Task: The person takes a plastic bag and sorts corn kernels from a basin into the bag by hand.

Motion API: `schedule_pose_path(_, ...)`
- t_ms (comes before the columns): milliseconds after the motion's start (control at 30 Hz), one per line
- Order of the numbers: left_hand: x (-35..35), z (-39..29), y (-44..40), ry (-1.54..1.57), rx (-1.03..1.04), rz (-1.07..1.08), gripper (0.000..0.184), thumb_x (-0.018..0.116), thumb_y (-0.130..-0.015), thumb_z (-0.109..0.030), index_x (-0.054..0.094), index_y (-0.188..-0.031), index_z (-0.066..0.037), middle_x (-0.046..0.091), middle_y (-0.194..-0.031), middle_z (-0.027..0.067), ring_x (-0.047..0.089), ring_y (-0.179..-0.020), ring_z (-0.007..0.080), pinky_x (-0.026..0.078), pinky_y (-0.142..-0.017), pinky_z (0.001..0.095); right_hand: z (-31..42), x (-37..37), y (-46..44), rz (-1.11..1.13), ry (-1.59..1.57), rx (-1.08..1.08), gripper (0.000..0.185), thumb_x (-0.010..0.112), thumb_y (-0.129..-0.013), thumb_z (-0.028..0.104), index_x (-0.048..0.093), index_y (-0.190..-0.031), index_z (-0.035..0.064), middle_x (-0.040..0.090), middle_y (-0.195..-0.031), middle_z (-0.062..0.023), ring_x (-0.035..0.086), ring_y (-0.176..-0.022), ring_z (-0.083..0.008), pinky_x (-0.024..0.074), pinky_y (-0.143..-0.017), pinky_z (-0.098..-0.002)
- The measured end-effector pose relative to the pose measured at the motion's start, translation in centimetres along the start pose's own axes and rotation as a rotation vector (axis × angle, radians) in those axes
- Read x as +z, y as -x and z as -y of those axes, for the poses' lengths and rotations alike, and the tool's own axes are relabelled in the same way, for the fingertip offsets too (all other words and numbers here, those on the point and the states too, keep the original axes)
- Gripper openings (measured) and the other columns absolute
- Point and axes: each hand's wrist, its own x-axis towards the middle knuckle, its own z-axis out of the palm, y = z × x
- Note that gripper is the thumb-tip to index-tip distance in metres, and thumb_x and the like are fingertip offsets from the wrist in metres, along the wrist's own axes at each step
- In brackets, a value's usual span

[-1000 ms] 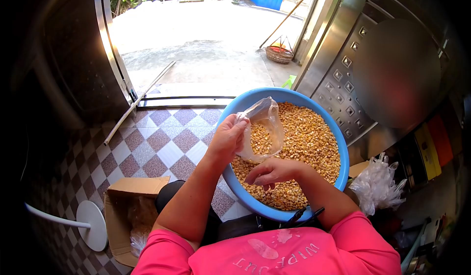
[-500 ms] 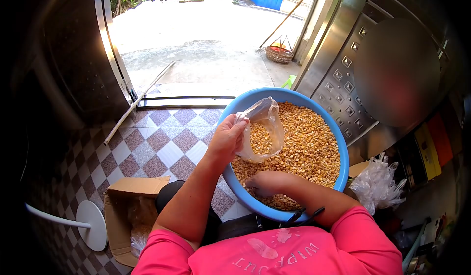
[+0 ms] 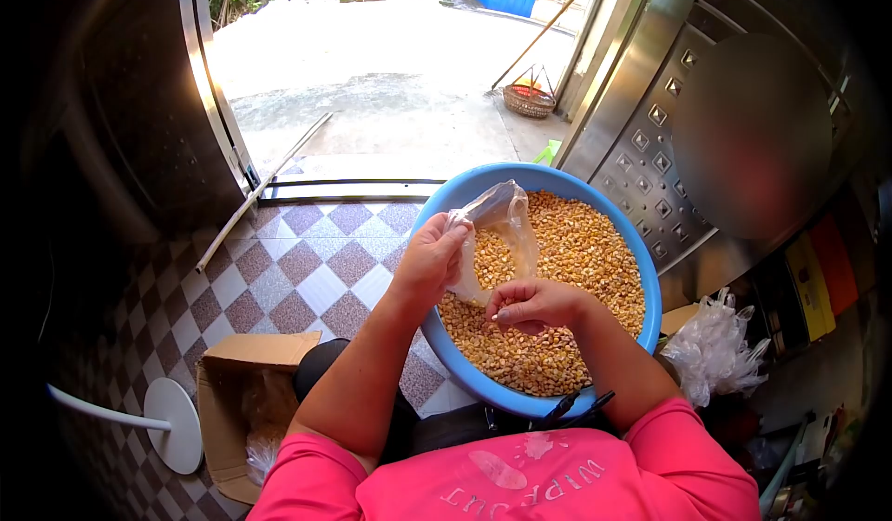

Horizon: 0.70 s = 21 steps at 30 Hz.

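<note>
My left hand (image 3: 435, 258) pinches the edge of a clear plastic bag (image 3: 522, 239), holding it over a blue tub (image 3: 649, 284). Dried corn kernels (image 3: 585, 252) fill much of the tub, and kernels show through and around the bag's opening. Just below the bag, my right hand (image 3: 534, 306) is closed above the corn, with a pale kernel showing at its fingertips. How much it holds inside is hidden.
A cardboard box (image 3: 216, 419) with plastic inside stands at left, beside a round white stand base (image 3: 173, 426). Clear plastic bags (image 3: 714, 349) lie right of the tub. A white pole (image 3: 265, 191) crosses the door sill; a wicker basket (image 3: 529, 101) sits outside.
My right hand has risen out of the corn, closed, and moved up and right toward the bag. The left hand stays nearly still with the bag, whose opening has shifted shape slightly.
</note>
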Motion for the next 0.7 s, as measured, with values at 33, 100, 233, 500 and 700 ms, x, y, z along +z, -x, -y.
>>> schedule_pose_path(33, 0.0, 0.0, 0.0, 0.006, -0.001, 0.006, 0.007, 0.050, -0.092, -0.015, 0.050, -0.095, -0.009, 0.032, -0.052, -0.0092, 0.025, -0.037, 0.0008, 0.019, -0.034, 0.0180, 0.1, -0.3, 0.3, -0.044, -0.172, -0.044, 0.018, 0.057, -0.088, 0.017, 0.057, -0.103, 0.0062, 0.057, -0.077, -0.0030, 0.043, -0.048, -0.0042, 0.0331, -0.041, -0.0187)
schedule_pose_path(100, 0.0, 0.0, -0.1, 0.003, 0.002, 0.008, 0.007, 0.050, -0.092, -0.016, 0.050, -0.095, -0.009, 0.032, -0.052, -0.0090, 0.025, -0.037, 0.0009, 0.019, -0.034, 0.0180, 0.1, -0.8, 0.3, -0.033, -0.304, -0.093, 0.019, 0.056, -0.090, 0.017, 0.055, -0.106, 0.0058, 0.058, -0.080, -0.0048, 0.044, -0.049, -0.0049, 0.0343, -0.042, -0.0187)
schedule_pose_path(233, 0.1, -0.1, -0.1, 0.004, -0.002, 0.010, 0.007, 0.050, -0.092, -0.016, 0.050, -0.095, -0.009, 0.033, -0.052, -0.0085, 0.025, -0.037, 0.0012, 0.019, -0.034, 0.0180, 0.0, -1.3, -0.4, -0.141, -0.584, -0.324, 0.019, 0.051, -0.091, 0.010, 0.054, -0.109, 0.0039, 0.060, -0.085, -0.0082, 0.050, -0.055, -0.0081, 0.0401, -0.047, -0.0203)
schedule_pose_path(500, 0.0, 0.0, -0.1, 0.016, -0.005, 0.015, 0.007, 0.051, -0.092, -0.016, 0.049, -0.094, -0.010, 0.033, -0.052, -0.0080, 0.026, -0.038, 0.0018, 0.020, -0.035, 0.0183, -0.6, -1.7, -2.0, -0.349, -0.698, -0.519, 0.043, 0.048, -0.087, 0.002, 0.039, -0.129, 0.0019, 0.050, -0.118, -0.0176, 0.054, -0.105, -0.0237, 0.0441, -0.095, -0.0353)
schedule_pose_path(700, -0.2, 0.1, -0.2, 0.001, -0.012, 0.046, 0.009, 0.050, -0.093, -0.018, 0.047, -0.095, -0.010, 0.036, -0.055, -0.0078, 0.029, -0.039, 0.0019, 0.020, -0.036, 0.0194, -0.3, -1.2, -1.8, -0.382, -0.463, -0.556, 0.051, 0.052, -0.085, 0.001, 0.037, -0.133, 0.0029, 0.037, -0.134, -0.0100, 0.044, -0.120, -0.0222, 0.0400, -0.099, -0.0369)
